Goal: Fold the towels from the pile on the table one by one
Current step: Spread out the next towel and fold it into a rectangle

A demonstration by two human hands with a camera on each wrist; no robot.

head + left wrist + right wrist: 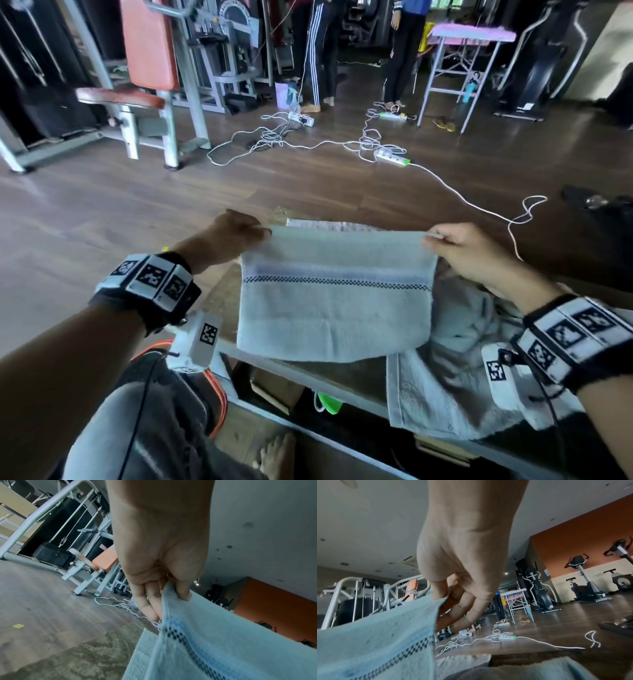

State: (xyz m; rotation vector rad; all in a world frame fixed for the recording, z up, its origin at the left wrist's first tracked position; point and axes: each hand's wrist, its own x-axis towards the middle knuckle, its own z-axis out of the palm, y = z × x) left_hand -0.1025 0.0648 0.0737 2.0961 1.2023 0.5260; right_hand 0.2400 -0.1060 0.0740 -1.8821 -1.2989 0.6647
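- Head view: the left hand (pixel 236 233) and right hand (pixel 469 250) are held well apart, each pinching one top corner of a pale blue towel (pixel 335 301).
- The towel hangs stretched between them above the table (pixel 219 301), its lower edge near the table's front edge; a dark checked stripe runs across it below the top hem.
- Left wrist view: the thumb (pixel 184 592) presses the towel's corner (pixel 171 601) against the fingers (pixel 147 609) behind it.
- Right wrist view: the thumb (pixel 439 591) nips the other corner (pixel 436 601), with the fingers (pixel 469 612) curled behind the cloth.
- A pile (pixel 455 377) of crumpled towels lies on the table under the right wrist, partly draped over the front edge.
- Another folded towel (pixel 329 226) lies on the table behind the held one.
- White cables (pixel 376 147) sprawl on the floor beyond.
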